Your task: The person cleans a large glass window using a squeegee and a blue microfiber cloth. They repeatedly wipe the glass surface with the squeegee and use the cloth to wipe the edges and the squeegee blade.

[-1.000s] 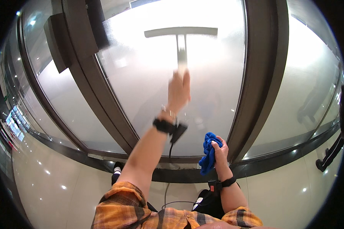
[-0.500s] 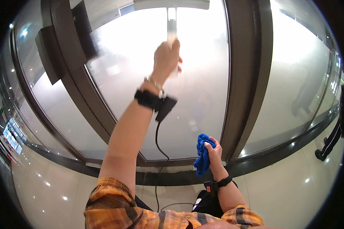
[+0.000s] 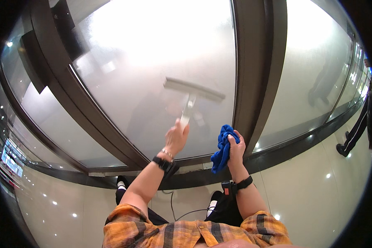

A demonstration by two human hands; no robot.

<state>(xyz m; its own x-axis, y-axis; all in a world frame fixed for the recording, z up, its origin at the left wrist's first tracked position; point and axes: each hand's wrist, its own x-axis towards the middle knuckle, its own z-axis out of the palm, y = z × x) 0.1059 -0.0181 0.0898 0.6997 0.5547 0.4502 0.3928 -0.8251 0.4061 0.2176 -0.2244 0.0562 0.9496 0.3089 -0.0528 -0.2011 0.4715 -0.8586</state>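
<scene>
My left hand [image 3: 177, 135] is closed around the white handle of a squeegee [image 3: 188, 108]. The squeegee's long head lies against the lower part of a frosted glass pane [image 3: 153, 62], tilted so that its right end is lower. At the right, near the pane's dark frame, my right hand [image 3: 236, 149] grips a bunched blue cloth [image 3: 222, 151]. That cloth is held in front of the glass at the frame's lower corner; whether it touches is unclear. Each of my wrists wears a black strap, and a small black box shows on the right one.
Brown frame posts [image 3: 256, 74] stand on both sides of the pane, with a dark protruding handle block [image 3: 33, 62] at the left. A dark sill runs along the glossy tiled floor [image 3: 91, 202]. A black cable [image 3: 172, 206] hangs by my legs. Another person's leg [image 3: 357, 128] shows at far right.
My left hand has brought the squeegee down the glass from the top of the view, and its head has tilted. The right hand with the blue cloth has shifted slightly up in view.
</scene>
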